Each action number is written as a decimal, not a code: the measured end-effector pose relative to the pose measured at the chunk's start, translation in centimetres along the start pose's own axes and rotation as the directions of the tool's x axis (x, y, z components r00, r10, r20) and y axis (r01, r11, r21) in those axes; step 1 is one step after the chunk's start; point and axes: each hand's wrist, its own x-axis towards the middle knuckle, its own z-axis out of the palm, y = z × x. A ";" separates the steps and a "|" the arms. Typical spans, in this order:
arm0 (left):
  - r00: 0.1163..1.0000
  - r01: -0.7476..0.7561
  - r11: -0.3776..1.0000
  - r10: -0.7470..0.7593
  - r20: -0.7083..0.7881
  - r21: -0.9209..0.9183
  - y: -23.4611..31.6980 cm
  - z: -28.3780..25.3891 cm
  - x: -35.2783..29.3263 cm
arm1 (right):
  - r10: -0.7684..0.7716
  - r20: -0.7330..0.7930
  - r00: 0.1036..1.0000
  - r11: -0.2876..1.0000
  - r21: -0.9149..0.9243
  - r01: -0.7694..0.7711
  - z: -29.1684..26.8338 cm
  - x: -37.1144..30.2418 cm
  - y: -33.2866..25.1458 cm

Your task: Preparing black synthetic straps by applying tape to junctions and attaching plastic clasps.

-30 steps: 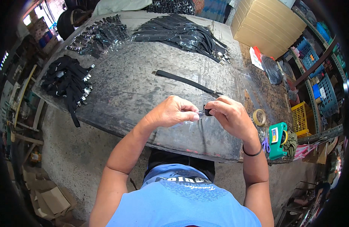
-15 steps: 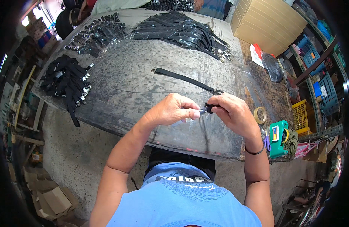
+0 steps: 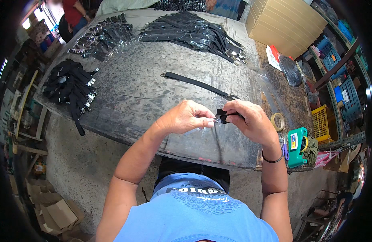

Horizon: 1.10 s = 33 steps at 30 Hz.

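Above the table's near half, my right hand (image 3: 248, 121) pinches a folded black strap (image 3: 221, 111) between thumb and fingers. My left hand (image 3: 186, 116) faces it with thumb and forefinger closed on a small clear, shiny piece at the strap's end. It looks like plastic, but the fingers cover most of it. Just beyond both hands lies a black elastic strap (image 3: 194, 83) with a metal clip at its left end. Its right end reaches close to my right hand.
Black strap piles lie on the table at far left (image 3: 101, 38), far middle (image 3: 182, 32) and left edge (image 3: 71, 86). At right are a tape roll (image 3: 277, 122), purple scissors (image 3: 285, 152), a green tape dispenser (image 3: 297, 147) and a cardboard box (image 3: 286, 28). A person in red (image 3: 73, 14) stands far left.
My right hand has shifted slightly, and the folded black strap in it now shows spread into two layers. My left hand stays nearly still. The person at far left has come further into view.
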 end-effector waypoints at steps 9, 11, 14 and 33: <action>0.998 -0.053 0.997 0.054 0.020 -0.054 0.8 0.7 0.4 | 0.027 0.015 1.000 0.999 0.028 -0.027 0.0 0.0 0.1; 0.998 -0.060 0.998 0.061 0.035 -0.022 1.2 0.8 0.5 | 0.021 0.013 1.000 0.999 0.034 -0.022 0.1 -0.1 0.0; 0.995 -0.096 0.995 0.095 0.031 0.037 0.9 1.1 0.9 | -0.005 0.023 1.000 0.999 0.035 0.004 0.1 0.2 -0.2; 0.999 -0.021 0.999 0.022 0.025 -0.028 0.0 -1.1 -0.1 | 0.074 0.251 0.965 0.941 0.303 -0.150 0.8 1.2 2.7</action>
